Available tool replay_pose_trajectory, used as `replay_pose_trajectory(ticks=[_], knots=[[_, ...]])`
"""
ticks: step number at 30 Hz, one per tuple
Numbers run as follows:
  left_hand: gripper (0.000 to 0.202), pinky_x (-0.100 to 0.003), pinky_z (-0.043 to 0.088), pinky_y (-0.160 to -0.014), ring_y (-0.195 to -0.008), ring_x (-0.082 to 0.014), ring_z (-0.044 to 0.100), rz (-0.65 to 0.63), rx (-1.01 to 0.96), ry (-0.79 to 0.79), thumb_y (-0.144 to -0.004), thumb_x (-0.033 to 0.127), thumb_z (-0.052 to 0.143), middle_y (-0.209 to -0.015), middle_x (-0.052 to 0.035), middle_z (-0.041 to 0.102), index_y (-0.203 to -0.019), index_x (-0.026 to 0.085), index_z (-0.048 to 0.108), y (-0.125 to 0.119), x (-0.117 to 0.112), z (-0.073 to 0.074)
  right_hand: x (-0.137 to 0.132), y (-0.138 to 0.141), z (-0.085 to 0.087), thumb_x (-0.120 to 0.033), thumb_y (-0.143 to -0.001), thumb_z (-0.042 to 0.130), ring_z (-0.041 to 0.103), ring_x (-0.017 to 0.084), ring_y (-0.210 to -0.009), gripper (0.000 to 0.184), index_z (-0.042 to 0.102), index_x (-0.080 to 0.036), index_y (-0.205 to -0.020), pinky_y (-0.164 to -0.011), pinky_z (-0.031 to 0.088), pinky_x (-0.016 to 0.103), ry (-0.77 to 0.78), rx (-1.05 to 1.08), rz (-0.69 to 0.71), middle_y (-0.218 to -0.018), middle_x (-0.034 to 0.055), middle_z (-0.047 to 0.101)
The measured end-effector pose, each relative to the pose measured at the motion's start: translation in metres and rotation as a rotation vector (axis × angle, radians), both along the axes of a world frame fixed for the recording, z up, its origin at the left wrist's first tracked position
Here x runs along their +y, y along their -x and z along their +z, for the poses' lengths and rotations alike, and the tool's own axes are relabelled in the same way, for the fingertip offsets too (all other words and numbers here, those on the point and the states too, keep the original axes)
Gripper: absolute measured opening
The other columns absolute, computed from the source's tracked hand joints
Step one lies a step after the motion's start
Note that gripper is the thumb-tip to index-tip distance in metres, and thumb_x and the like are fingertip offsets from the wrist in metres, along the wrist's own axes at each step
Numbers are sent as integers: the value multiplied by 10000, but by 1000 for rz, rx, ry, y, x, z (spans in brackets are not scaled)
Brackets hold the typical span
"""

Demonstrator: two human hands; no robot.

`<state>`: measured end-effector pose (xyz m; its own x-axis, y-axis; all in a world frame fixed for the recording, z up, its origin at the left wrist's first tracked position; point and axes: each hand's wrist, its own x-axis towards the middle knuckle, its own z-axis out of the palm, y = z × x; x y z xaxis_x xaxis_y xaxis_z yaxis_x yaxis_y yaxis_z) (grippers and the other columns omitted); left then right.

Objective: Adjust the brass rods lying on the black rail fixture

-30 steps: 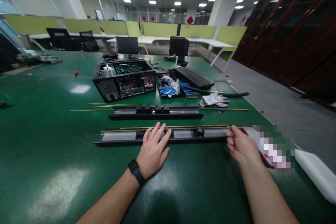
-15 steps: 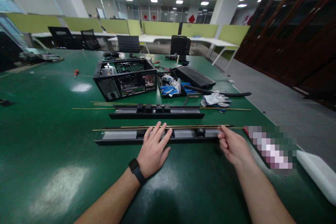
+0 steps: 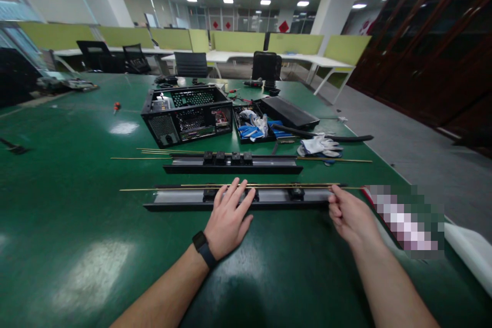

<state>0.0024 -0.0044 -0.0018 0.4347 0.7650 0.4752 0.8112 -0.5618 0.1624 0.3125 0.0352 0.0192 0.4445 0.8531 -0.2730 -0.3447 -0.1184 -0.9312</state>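
Near me on the green table [image 3: 154,256] lies a black channel rail [image 3: 277,206] with a pale inner face. Black blocks sit in it, one of them a block [image 3: 296,192] toward the right. Thin brass rods [image 3: 277,184] run lengthwise over the blocks; a rod end [image 3: 132,189] sticks out past the rail's left end. My left hand [image 3: 229,220], with a black watch on the wrist, rests palm down, fingers spread, over the rail's middle, partly hiding blocks. At the rail's right end, my right hand [image 3: 351,215] pinches a brass rod between thumb and fingers.
Behind lies a second rail [image 3: 230,169] with several black blocks and brass rods. Farther back are an open computer case [image 3: 188,118], a tray [image 3: 251,138] of gloves, a black panel [image 3: 290,111] and a white glove [image 3: 321,146]. A blurred-out item [image 3: 403,220] lies to the right.
One brass rod has slid left, so more of it sticks out beyond the near rail's left end. My right hand has shifted slightly right; my left hand stays over the rail.
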Motion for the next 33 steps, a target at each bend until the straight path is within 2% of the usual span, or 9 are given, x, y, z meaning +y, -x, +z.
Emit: replay_pose_trajectory(ticks=[5, 7, 12, 16, 19, 22, 25, 31, 33], knots=[[638, -551, 225, -1235, -1548, -323, 247, 8, -3, 6, -950, 256, 589, -1631, -132, 369, -1558, 221, 398, 1, 0, 0, -5, 20, -2, -436, -768, 838, 293, 30, -277, 373, 576, -172, -752, -239, 175, 139, 31, 11, 288, -492, -45, 513], [636, -551, 227, -1235, -1548, -322, 246, 12, -1, 5, -949, 252, 591, -1630, -134, 369, -1555, 220, 403, 1, 0, 0, -4, 20, -1, -445, -812, 798, 293, 35, -271, 353, 577, -175, -763, -235, 175, 140, 53, 20, 254, -486, -46, 512], [625, -551, 227, -1233, -1549, -324, 244, 7, 1, 9, -954, 250, 583, -1630, -135, 369, -1552, 207, 405, 0, 0, 0, 2, 5, 2, -315, -844, 771, 324, 33, -282, 246, 561, -191, -807, -233, 226, 135, 44, 71, 13, -557, -54, 559], [627, -555, 226, -1231, -1546, -328, 250, 6, 3, 11, -956, 251, 580, -1632, -141, 364, -1554, 199, 399, 0, 0, 0, -1, 17, -1, -345, -752, 862, 332, 24, -293, 336, 571, -180, -790, -231, 215, 130, -3, 61, 166, -599, -33, 599], [633, -560, 232, -1227, -1542, -332, 259, 3, 5, 7, -950, 245, 586, -1626, -147, 374, -1553, 202, 400, 0, 0, 1, -3, 27, -2, -429, -786, 830, 326, 26, -282, 352, 589, -174, -815, -226, 192, 134, 17, 52, 265, -612, -3, 627], [631, -559, 232, -1228, -1543, -332, 259, 2, 3, 3, -951, 244, 583, -1626, -145, 374, -1553, 203, 400, 0, 0, 1, -2, 22, -2, -421, -837, 781, 336, 33, -284, 306, 586, -184, -833, -229, 210, 131, 15, 67, 174, -596, -17, 610], [640, -557, 228, -1231, -1546, -329, 250, -1, 1, 4, -950, 242, 583, -1631, -139, 367, -1559, 206, 390, 0, 0, 0, 0, 15, -2, -350, -815, 806, 349, 33, -298, 268, 594, -188, -841, -235, 230, 121, -14, 74, 98, -590, -41, 585], [646, -561, 230, -1230, -1543, -334, 256, 0, 4, -2, -944, 244, 591, -1625, -150, 374, -1558, 199, 394, 0, 0, 0, -4, 23, -1, -398, -779, 838, 322, 23, -282, 329, 596, -177, -803, -223, 203, 130, 13, 50, 231, -610, -15, 617], [632, -561, 228, -1230, -1547, -332, 247, 1, 7, 0, -950, 247, 586, -1628, -149, 369, -1552, 196, 403, 0, 0, 0, -3, 20, -1, -408, -802, 815, 332, 26, -284, 320, 597, -174, -802, -223, 205, 132, 17, 65, 192, -610, -9, 621]])
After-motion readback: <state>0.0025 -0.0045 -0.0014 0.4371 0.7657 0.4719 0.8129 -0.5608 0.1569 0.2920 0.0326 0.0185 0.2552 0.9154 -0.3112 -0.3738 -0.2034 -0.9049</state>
